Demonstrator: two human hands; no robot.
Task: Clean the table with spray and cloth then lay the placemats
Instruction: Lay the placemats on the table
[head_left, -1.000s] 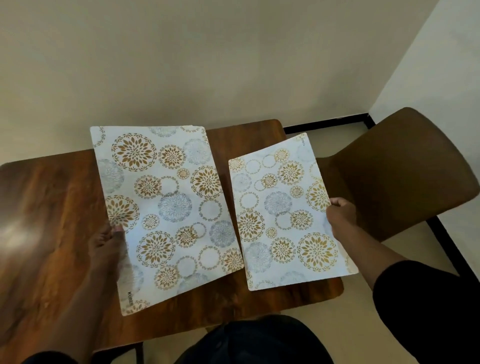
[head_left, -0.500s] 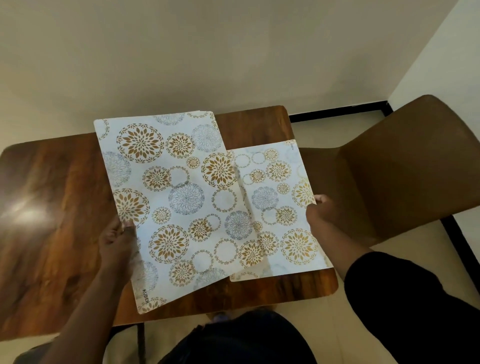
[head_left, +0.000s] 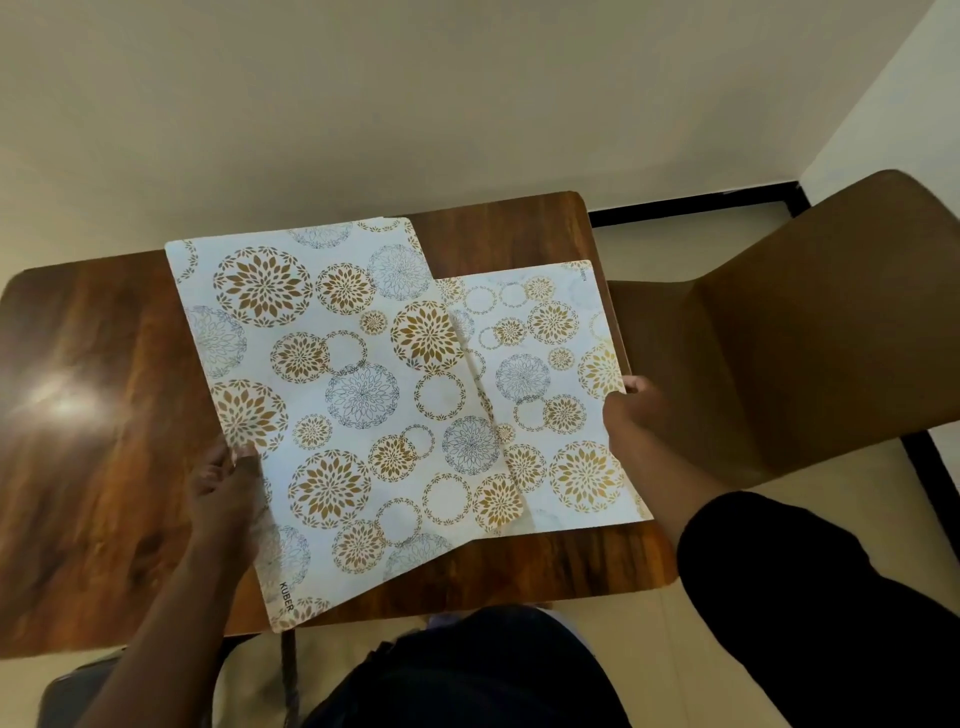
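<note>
Two white placemats printed with gold and grey flower circles hover over the dark wooden table (head_left: 93, 364). My left hand (head_left: 226, 491) grips the left edge of the larger-looking left placemat (head_left: 322, 395), thumb on top. My right hand (head_left: 631, 405) pinches the right edge of the right placemat (head_left: 550, 384). The left placemat overlaps the right one along its inner edge. A second sheet edge peeks out behind the left placemat's top. No spray bottle or cloth is in view.
A brown moulded chair (head_left: 810, 332) stands right beside the table's right edge. A beige wall (head_left: 415, 104) runs close behind the table. A lamp glare sits on the table's left part. My dark-clothed legs are below the front edge.
Both hands have come together: the two placemats, apart a second ago, now overlap in the middle. The right placemat has slid left under the left one.
</note>
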